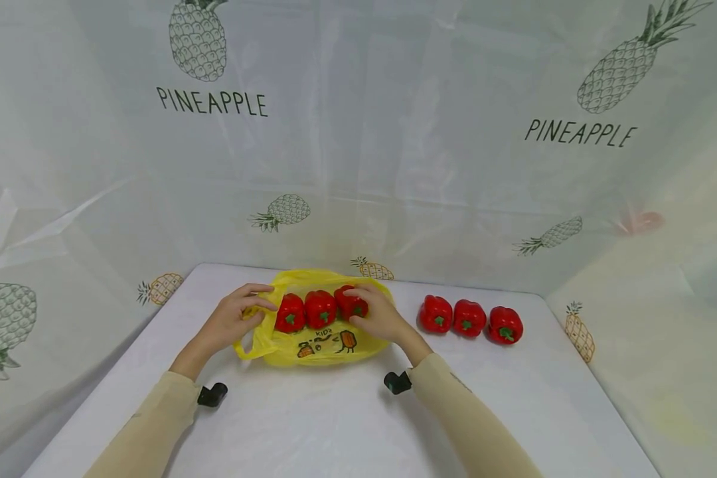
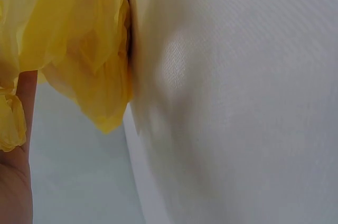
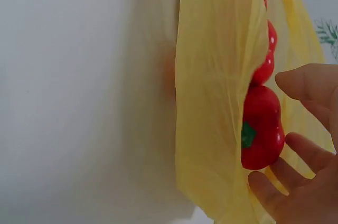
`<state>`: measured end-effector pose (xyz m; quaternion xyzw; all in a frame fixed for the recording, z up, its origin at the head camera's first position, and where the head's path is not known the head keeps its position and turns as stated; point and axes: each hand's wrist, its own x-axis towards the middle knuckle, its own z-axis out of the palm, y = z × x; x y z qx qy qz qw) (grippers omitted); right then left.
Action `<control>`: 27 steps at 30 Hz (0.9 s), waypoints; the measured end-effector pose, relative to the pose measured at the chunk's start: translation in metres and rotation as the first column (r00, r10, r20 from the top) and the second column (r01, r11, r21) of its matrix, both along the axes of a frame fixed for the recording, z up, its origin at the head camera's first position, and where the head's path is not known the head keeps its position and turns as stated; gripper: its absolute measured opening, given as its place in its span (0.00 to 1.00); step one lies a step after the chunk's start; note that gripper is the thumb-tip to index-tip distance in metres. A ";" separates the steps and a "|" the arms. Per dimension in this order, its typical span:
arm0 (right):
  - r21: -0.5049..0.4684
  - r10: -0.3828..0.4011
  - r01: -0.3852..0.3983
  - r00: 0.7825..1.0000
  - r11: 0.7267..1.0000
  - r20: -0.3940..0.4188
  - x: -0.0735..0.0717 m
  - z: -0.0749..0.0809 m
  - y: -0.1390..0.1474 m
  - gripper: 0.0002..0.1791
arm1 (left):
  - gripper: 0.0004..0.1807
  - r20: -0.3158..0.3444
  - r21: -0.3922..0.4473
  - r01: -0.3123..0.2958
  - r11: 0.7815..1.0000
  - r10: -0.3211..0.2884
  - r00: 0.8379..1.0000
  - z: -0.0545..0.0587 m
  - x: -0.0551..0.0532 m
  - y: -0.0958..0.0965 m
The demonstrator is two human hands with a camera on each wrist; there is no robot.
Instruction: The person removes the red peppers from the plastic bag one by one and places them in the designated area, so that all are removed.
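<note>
A yellow plastic bag (image 1: pixel 334 350) with printed cartoon figures lies on its side, its mouth spread. Three red bell peppers sit in a row at the mouth: a left pepper (image 1: pixel 290 313), a middle pepper (image 1: pixel 320 309) and a right pepper (image 1: pixel 346 300). My left hand (image 1: pixel 230 320) holds the bag's left side by the handle; bunched plastic (image 2: pixel 10 123) lies against the palm in the left wrist view. Around the right pepper (image 3: pixel 262 129) my right hand (image 1: pixel 384 315) has spread fingers (image 3: pixel 306 152), with a fingertip at its side and the thumb apart from it.
Three more red bell peppers stand in a row on the white table (image 1: pixel 311 425), to the bag's right: a near-bag one (image 1: pixel 435 314), a middle one (image 1: pixel 469 318) and a far-right one (image 1: pixel 505 324). A pineapple-print sheet (image 1: pixel 358 166) hangs behind and beside the table.
</note>
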<state>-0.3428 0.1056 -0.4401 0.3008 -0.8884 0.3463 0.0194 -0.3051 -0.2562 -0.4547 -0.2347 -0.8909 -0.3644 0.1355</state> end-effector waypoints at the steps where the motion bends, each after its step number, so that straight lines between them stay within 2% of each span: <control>1: 0.010 -0.013 0.013 1.000 1.000 -0.001 -0.001 -0.001 -0.002 0.29 | 0.14 0.004 0.005 0.002 1.000 -0.002 1.000 -0.001 0.000 0.000; 8: 0.060 -0.103 0.100 0.994 0.993 0.044 -0.004 -0.003 -0.010 0.31 | 0.14 0.025 0.012 0.004 1.000 -0.004 1.000 -0.003 -0.001 0.000; 16: 0.045 -0.101 0.099 0.993 0.994 0.052 -0.006 -0.009 -0.009 0.29 | 0.14 0.033 0.015 0.014 1.000 -0.014 0.999 -0.004 -0.001 -0.001; 23: 0.052 -0.138 0.135 0.989 0.989 0.051 -0.009 -0.015 -0.007 0.30 | 0.14 0.039 0.019 0.015 1.000 -0.016 0.999 -0.004 -0.002 -0.001; 27: 0.036 -0.111 0.108 0.991 0.993 0.072 -0.009 -0.015 -0.007 0.30 | 0.14 0.034 0.017 0.011 1.000 -0.011 0.999 -0.003 -0.002 -0.001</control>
